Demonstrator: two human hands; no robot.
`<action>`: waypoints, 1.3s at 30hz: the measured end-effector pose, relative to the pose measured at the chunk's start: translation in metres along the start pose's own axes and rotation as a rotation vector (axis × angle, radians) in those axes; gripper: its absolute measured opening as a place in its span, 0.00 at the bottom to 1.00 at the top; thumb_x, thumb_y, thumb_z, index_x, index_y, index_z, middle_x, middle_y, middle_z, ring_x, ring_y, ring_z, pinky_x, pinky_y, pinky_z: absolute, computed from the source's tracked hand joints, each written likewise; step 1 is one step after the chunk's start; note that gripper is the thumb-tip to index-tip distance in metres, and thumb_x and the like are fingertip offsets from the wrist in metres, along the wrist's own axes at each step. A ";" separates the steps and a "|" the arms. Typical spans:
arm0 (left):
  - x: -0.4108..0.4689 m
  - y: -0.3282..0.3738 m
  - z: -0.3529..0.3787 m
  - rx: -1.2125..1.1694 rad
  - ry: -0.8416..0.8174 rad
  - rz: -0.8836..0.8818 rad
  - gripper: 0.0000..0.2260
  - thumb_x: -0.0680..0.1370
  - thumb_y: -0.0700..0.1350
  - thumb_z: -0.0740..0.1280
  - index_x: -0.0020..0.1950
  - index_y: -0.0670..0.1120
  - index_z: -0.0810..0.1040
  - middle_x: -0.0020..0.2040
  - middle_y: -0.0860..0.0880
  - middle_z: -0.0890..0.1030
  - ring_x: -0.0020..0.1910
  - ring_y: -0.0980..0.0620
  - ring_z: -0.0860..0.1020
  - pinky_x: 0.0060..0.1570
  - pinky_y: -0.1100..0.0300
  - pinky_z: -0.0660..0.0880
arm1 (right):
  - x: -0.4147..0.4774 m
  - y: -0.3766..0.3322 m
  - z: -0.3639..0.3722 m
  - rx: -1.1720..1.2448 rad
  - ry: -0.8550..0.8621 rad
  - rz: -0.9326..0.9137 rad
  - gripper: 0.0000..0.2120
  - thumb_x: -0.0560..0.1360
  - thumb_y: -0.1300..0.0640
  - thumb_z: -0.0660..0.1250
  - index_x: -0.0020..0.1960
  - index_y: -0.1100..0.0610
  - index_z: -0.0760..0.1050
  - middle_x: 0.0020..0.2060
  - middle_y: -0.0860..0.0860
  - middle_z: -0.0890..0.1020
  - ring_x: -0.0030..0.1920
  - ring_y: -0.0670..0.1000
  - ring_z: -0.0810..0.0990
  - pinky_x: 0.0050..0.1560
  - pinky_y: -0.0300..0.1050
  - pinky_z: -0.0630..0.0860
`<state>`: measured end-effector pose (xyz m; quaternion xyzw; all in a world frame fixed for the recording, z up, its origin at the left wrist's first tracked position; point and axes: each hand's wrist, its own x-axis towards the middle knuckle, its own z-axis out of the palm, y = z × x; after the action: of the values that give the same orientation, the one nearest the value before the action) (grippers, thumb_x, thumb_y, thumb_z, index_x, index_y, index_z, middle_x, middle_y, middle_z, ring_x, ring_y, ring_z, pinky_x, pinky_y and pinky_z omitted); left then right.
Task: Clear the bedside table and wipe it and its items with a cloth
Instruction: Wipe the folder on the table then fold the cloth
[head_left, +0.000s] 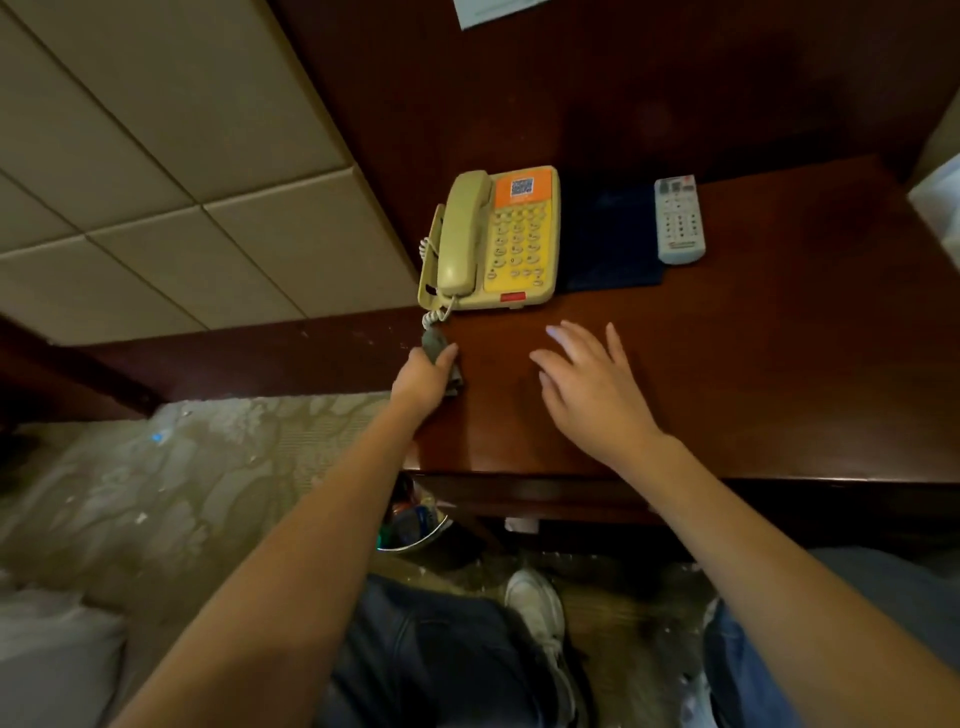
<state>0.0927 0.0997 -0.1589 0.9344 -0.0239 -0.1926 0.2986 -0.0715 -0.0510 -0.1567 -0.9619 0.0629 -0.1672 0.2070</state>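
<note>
The left hand (426, 371) grips a grey cloth (435, 345) at the table's (779, 364) left edge, just before the phone (493, 241). The right hand (587, 382) hovers over the table, fingers spread, holding nothing. A remote (679, 219) lies beyond.

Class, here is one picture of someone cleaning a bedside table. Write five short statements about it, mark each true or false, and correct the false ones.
1. The left hand grips a grey cloth at the table's left edge. True.
2. The handset lies off the telephone. False: it rests in its cradle on the telephone.
3. The remote control lies to the right of the telephone. True.
4. The right hand holds the remote control. False: it is open over the table, fingers spread, holding nothing.
5. A dark blue item lies between telephone and remote control. True.
</note>
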 end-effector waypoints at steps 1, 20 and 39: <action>-0.013 -0.003 0.001 0.034 0.016 0.011 0.24 0.80 0.59 0.56 0.62 0.40 0.68 0.54 0.44 0.77 0.53 0.42 0.78 0.55 0.48 0.75 | -0.001 0.002 -0.002 0.006 0.002 0.006 0.15 0.80 0.59 0.58 0.65 0.58 0.74 0.70 0.57 0.68 0.74 0.55 0.59 0.73 0.63 0.48; -0.023 0.016 0.019 0.303 0.124 0.058 0.29 0.82 0.57 0.48 0.74 0.37 0.56 0.72 0.36 0.63 0.69 0.37 0.65 0.66 0.47 0.63 | -0.021 0.006 -0.007 0.059 0.236 -0.054 0.16 0.77 0.58 0.56 0.56 0.59 0.79 0.58 0.55 0.79 0.62 0.55 0.75 0.66 0.56 0.66; -0.140 0.006 0.091 -0.698 0.534 -0.301 0.31 0.82 0.50 0.54 0.77 0.39 0.40 0.77 0.38 0.45 0.76 0.40 0.50 0.72 0.53 0.54 | -0.058 0.007 -0.035 0.080 0.358 -0.118 0.13 0.75 0.63 0.61 0.57 0.62 0.78 0.61 0.60 0.77 0.61 0.59 0.76 0.61 0.56 0.71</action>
<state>-0.0705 0.0675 -0.1750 0.7879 0.2559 0.0172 0.5598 -0.1388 -0.0595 -0.1464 -0.9099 0.0353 -0.3498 0.2202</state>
